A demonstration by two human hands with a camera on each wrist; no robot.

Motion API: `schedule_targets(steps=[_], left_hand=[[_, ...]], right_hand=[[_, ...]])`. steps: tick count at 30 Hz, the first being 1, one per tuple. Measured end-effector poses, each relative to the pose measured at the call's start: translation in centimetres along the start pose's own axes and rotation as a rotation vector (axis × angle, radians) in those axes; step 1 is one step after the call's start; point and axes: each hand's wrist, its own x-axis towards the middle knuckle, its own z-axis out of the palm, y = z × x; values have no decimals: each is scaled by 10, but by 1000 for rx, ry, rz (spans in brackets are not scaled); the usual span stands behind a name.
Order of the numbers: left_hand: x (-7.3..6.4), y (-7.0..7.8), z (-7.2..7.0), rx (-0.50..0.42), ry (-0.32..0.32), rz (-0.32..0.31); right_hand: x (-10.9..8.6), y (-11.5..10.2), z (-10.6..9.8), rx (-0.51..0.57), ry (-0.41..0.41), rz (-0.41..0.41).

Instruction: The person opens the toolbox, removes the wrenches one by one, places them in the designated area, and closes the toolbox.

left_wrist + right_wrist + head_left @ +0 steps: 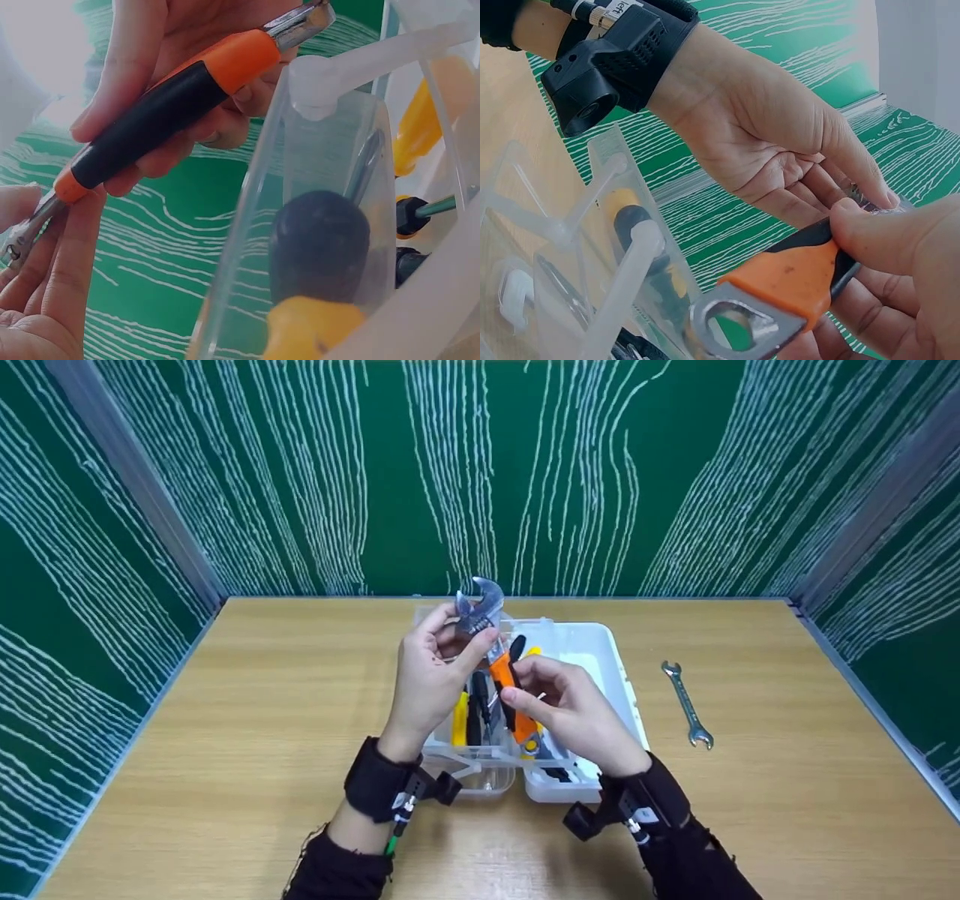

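Both hands hold an adjustable wrench point(504, 679) with an orange-and-black handle, its metal head pointing up and away over an open toolbox point(626, 690). Thumb and fingers of my left hand point(431, 679) pinch the wrench just below its jaws, near the adjusting screw. Lower down, my right hand point(574, 701) grips the handle between thumb and fingers. In the right wrist view the hanging-hole end of the adjustable wrench point(780, 300) sticks out past the right hand point(907, 277).
Clear plastic trays point(480, 756) of the toolbox hold screwdrivers and yellow-handled tools. A double open-ended spanner point(687, 706) lies on the wooden table point(285, 697) to the right of the box. Green walls with white lines enclose the table at the back and sides.
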Motion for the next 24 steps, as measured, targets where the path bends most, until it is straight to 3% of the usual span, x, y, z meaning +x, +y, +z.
schedule_targets(steps=[10,24], left_hand=[[-1,1,-3,-15,-62,-20],[4,0,-19,101,-123,-11]], right_hand=[[1,2,-3,15,32,-4],[-1,0,-19,-17,58,12]])
